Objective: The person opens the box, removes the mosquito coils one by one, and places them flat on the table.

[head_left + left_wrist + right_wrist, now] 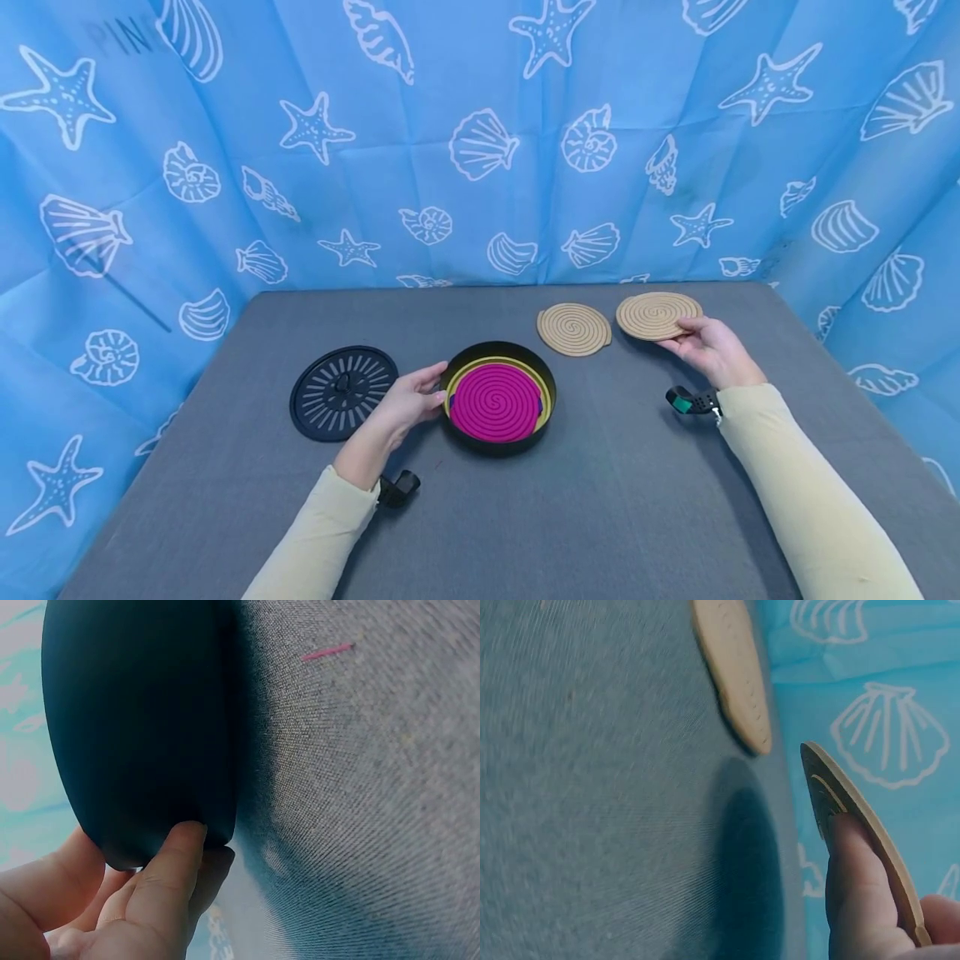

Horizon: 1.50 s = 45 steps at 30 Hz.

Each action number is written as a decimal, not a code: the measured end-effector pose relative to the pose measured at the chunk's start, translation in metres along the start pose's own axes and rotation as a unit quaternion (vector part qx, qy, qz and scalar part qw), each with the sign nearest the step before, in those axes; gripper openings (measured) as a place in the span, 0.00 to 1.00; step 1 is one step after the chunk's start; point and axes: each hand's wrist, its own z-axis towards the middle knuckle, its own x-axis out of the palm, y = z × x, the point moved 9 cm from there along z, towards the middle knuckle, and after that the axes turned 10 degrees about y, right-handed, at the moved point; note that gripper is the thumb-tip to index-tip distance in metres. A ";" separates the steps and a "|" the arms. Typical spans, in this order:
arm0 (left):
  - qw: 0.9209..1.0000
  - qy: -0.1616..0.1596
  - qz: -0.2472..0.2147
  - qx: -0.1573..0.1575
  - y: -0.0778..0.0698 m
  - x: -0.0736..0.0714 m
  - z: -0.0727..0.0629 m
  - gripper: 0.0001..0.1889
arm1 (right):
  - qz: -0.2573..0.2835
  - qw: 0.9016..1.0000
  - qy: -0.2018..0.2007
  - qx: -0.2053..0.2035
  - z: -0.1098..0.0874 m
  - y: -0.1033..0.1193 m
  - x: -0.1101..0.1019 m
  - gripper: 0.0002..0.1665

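Note:
My left hand (408,404) grips the near-left side of a round black container (498,447) on the table. In the left wrist view its fingers (161,892) meet the container's dark wall (139,727). Inside the container lies a magenta spiral coaster (497,402), with a yellow round piece (549,400) showing around it and bits of dark blue at its sides. My right hand (712,350) pinches a tan spiral coaster (652,315) by its edge, held above the table at the back right. In the right wrist view this coaster (870,825) is seen edge-on, casting a shadow below.
Another tan spiral coaster (573,329) lies flat at the table's back, between the container and my right hand. A black slotted round lid (343,393) with a small knob lies to the left. A blue shell-print curtain (480,200) hangs behind the grey table (600,517).

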 end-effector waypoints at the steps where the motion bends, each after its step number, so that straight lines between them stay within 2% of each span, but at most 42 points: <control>1: 1.000 -0.001 0.000 0.000 0.000 0.000 0.000 0.28 | -0.004 1.000 -0.001 0.003 0.002 0.001 -0.001 0.43; 15: 1.000 0.006 0.025 0.012 -0.002 0.001 -0.001 0.28 | -0.004 1.000 -0.022 0.017 0.016 0.011 -0.017 0.40; 19: 1.000 0.008 0.025 0.009 -0.002 0.002 -0.001 0.28 | -0.059 0.997 -0.017 0.045 0.016 0.014 -0.022 0.38; 23: 1.000 0.006 0.019 0.000 -0.001 0.002 -0.001 0.28 | -0.130 0.990 0.006 0.063 0.013 0.017 -0.021 0.38; 27: 1.000 0.002 0.020 -0.005 -0.002 0.001 -0.002 0.28 | -0.133 0.989 0.028 0.058 0.009 0.022 -0.018 0.39; 32: 1.000 -0.002 0.016 -0.009 -0.002 0.000 -0.002 0.28 | -0.140 0.989 0.027 0.043 0.005 0.028 -0.019 0.38; 36: 1.000 -0.004 0.015 -0.009 -0.001 0.000 -0.001 0.28 | -0.152 0.988 0.028 0.024 0.000 0.032 -0.017 0.41; 45: 1.000 0.008 0.013 -0.004 -0.002 0.001 -0.001 0.28 | -0.135 0.991 0.023 0.004 -0.015 0.039 -0.019 0.43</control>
